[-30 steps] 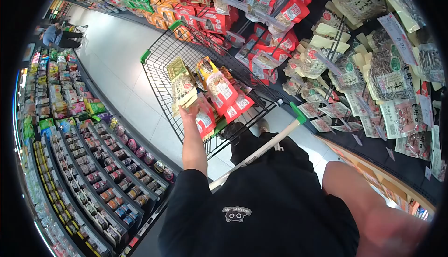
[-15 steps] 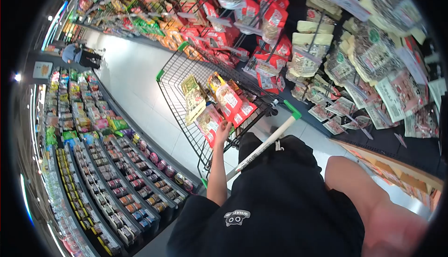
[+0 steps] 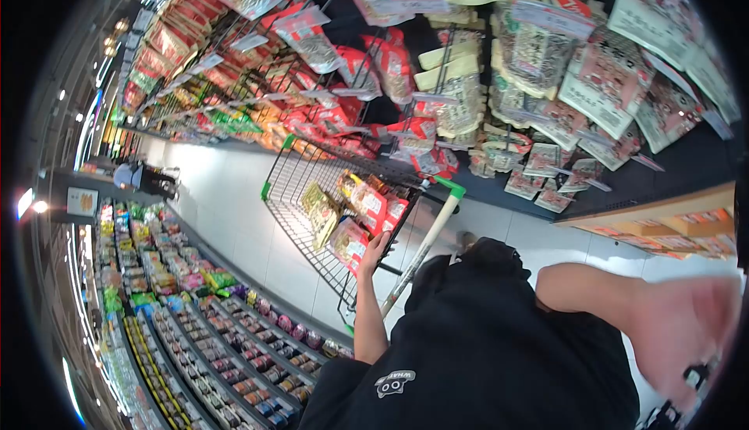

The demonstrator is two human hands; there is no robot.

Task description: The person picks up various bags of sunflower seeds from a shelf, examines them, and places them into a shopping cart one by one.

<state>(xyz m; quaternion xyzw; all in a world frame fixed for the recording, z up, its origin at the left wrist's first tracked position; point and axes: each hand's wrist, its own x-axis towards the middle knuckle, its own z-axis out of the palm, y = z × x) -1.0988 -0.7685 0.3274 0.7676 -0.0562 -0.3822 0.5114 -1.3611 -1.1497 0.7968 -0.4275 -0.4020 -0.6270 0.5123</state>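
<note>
My left hand (image 3: 374, 252) reaches over the rear of a black wire shopping cart (image 3: 300, 188), fingers stretched out beside a red-and-clear food packet (image 3: 350, 244). More packets lie in the basket: a green-and-cream one (image 3: 319, 210) and a red one (image 3: 365, 200) with a pale middle. The cart's light push bar (image 3: 421, 246) with green ends runs slantwise just past my left hand. Close to the camera at the lower right is my right hand (image 3: 686, 328), large and smeared by motion, its fingers unclear.
Hanging packets of dried food (image 3: 460, 94) fill the rack along the right and top. On the left, a long low shelf (image 3: 226, 336) carries rows of small tubs and snack packs. Pale floor tiles (image 3: 226, 196) run between them, with a person (image 3: 133, 176) at the far end.
The view has turned, shifting the racks. My left hand has slid from the packets toward the basket's rear edge, its fingers straighter. My right hand has come further into view.
</note>
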